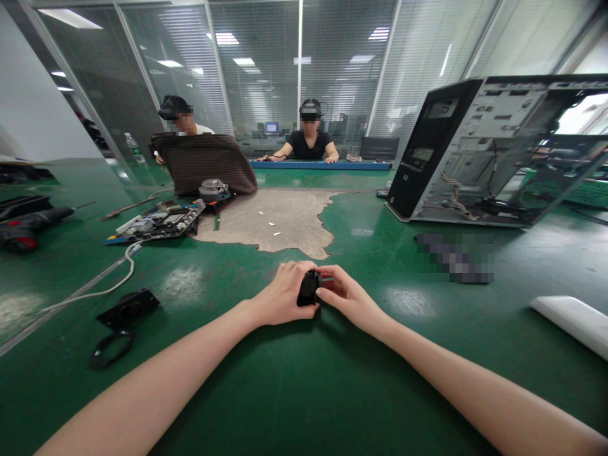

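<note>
A small black part [308, 289] sits between my two hands just above the green table; its exact kind is hard to make out. My left hand [287, 294] wraps round its left side, thumb below and fingers over the top. From the right, my right hand [349, 294] grips its edge between thumb and fingertips. To the left of my hands lie a black square piece with a round centre [129, 308] and a black ring [112, 348].
An opened computer case [441, 152] stands at the right, a circuit board [159, 221] with a pale cable at the left. A power drill [33, 221] lies far left. A white object [572, 322] is at the right edge. Two people sit across the table.
</note>
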A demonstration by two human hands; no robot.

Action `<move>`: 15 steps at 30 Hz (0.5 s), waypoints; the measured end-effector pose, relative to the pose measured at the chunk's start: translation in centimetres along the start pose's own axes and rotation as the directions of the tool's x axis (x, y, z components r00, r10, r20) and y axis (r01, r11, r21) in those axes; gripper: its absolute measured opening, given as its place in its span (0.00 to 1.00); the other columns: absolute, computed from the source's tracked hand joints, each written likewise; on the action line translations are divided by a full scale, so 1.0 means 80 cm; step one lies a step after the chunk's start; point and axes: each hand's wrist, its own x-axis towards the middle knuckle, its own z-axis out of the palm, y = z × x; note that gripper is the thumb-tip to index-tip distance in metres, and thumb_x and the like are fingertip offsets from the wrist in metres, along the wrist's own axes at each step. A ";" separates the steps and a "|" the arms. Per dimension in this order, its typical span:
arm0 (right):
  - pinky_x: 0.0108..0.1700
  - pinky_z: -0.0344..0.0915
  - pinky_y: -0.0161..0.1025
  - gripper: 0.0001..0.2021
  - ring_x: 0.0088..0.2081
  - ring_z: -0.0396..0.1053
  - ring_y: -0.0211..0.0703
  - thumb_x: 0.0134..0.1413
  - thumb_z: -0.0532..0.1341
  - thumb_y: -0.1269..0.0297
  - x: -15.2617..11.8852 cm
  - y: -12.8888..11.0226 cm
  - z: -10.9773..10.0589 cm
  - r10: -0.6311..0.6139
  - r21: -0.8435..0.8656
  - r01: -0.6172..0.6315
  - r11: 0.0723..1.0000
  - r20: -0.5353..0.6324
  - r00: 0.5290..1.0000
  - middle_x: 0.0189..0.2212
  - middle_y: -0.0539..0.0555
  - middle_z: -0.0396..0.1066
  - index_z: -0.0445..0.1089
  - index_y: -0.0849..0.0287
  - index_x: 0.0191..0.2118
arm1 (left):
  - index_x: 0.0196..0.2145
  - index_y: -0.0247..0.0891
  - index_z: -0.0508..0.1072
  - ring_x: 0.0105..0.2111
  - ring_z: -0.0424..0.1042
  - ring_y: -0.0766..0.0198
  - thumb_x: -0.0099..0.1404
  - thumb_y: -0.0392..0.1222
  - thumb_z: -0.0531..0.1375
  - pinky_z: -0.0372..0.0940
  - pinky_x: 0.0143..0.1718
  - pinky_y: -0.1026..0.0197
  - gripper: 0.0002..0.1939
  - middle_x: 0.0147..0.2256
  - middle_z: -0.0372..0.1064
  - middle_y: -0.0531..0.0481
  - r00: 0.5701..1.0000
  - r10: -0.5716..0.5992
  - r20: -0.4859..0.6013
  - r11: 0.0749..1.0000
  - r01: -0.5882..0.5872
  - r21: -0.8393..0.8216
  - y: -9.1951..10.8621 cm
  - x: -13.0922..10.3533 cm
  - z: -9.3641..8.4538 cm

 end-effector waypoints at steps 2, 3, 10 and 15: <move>0.48 0.62 0.44 0.13 0.42 0.66 0.41 0.48 0.60 0.65 -0.001 0.000 0.000 -0.012 0.000 0.012 1.000 0.020 1.000 0.39 0.51 0.64 0.58 0.55 0.40 | 0.51 0.40 0.46 0.44 0.60 0.54 0.51 0.41 0.58 0.54 0.45 0.50 0.32 0.47 0.58 0.43 1.000 0.004 -0.005 1.000 -0.004 0.001 0.000 0.000 0.000; 0.48 0.62 0.44 0.12 0.42 0.66 0.40 0.48 0.61 0.65 -0.002 0.001 0.000 -0.024 0.005 0.024 1.000 0.020 1.000 0.38 0.51 0.64 0.58 0.55 0.39 | 0.51 0.40 0.46 0.44 0.60 0.53 0.51 0.41 0.58 0.54 0.45 0.50 0.32 0.47 0.57 0.43 1.000 0.006 -0.007 1.000 -0.006 0.001 -0.001 0.000 0.000; 0.43 0.65 0.42 0.10 0.40 0.67 0.40 0.49 0.59 0.63 -0.002 0.000 0.002 -0.008 0.028 0.009 1.000 -0.024 1.000 0.37 0.50 0.63 0.58 0.55 0.37 | 0.51 0.40 0.47 0.44 0.61 0.53 0.51 0.41 0.58 0.54 0.45 0.50 0.32 0.47 0.58 0.44 1.000 -0.003 -0.009 1.000 0.003 -0.006 0.000 0.000 0.000; 0.46 0.63 0.44 0.14 0.42 0.65 0.41 0.49 0.59 0.66 -0.002 -0.003 0.001 0.007 -0.008 -0.007 1.000 0.004 1.000 0.41 0.53 0.62 0.57 0.55 0.43 | 0.51 0.40 0.47 0.44 0.60 0.53 0.51 0.40 0.58 0.54 0.45 0.50 0.32 0.47 0.58 0.43 1.000 0.002 -0.011 1.000 -0.003 -0.011 0.000 0.001 0.001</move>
